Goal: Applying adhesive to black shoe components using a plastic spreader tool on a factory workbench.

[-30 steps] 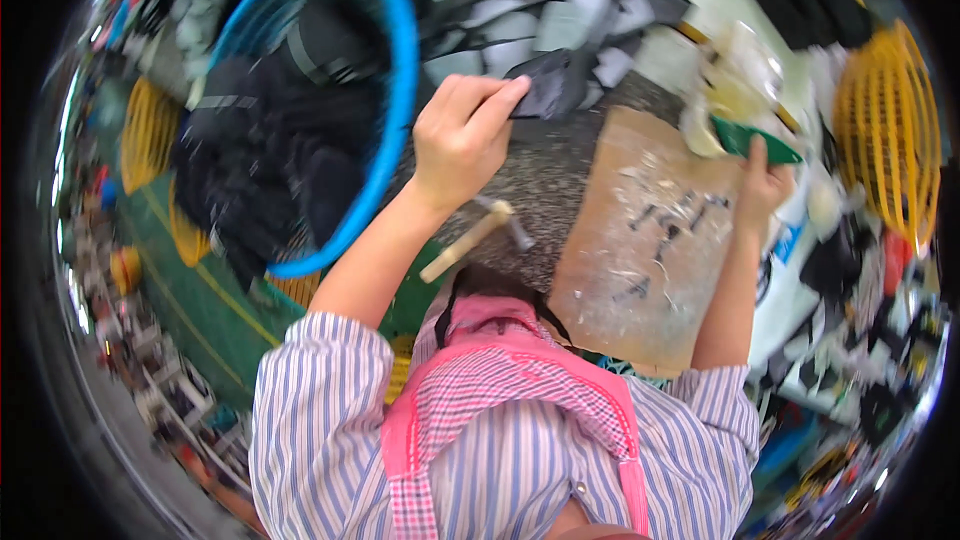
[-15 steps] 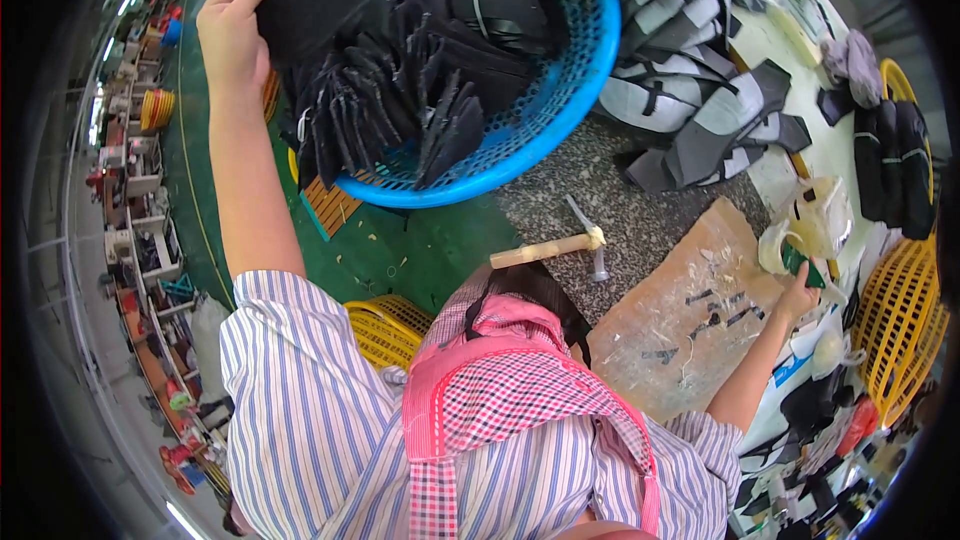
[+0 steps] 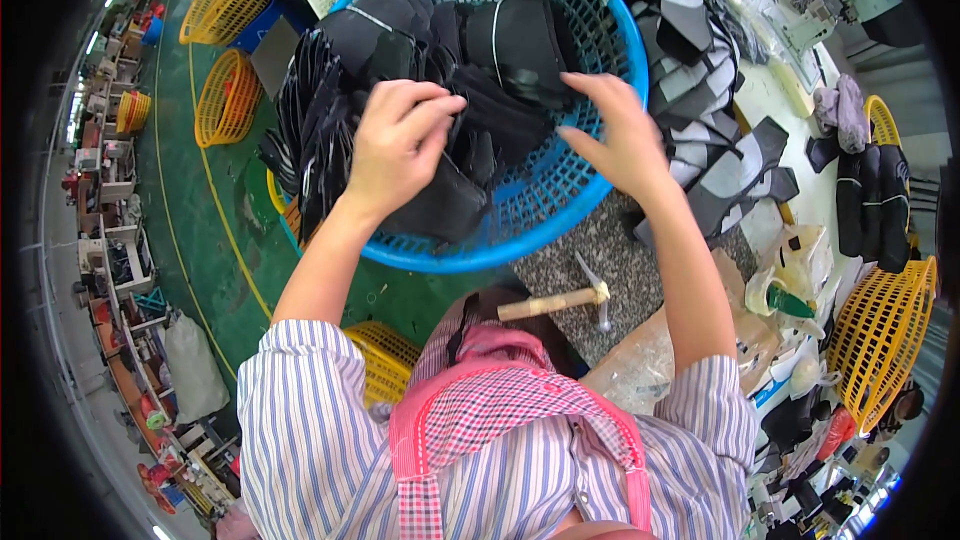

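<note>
A big blue plastic basket [image 3: 440,262] holds many flat black pieces, some in upright stacks and some in bundles [image 3: 508,38] tied with white bands. Over the middle of it is my left hand [image 3: 400,145], its fingers curled together just above the black pieces [image 3: 465,165]. Whatever may be between those fingertips is hidden. My right hand [image 3: 622,135] hovers at the basket's right side, slightly blurred, thumb and forefinger apart with nothing between them. Its fingertips are near the right-hand bundle.
A hammer [image 3: 548,304] with a wooden handle lies on the speckled stone slab [image 3: 640,275] before me. Grey and black cut pieces [image 3: 735,175] pile up on the right. A green-and-white item [image 3: 790,302] rests on the table beside a yellow basket [image 3: 880,340]. More yellow baskets [image 3: 228,100] stand left.
My left hand came from the upper left, where it held a black piece, to the basket's middle. My right hand let go of the green item and moved over the basket. The view shifted.
</note>
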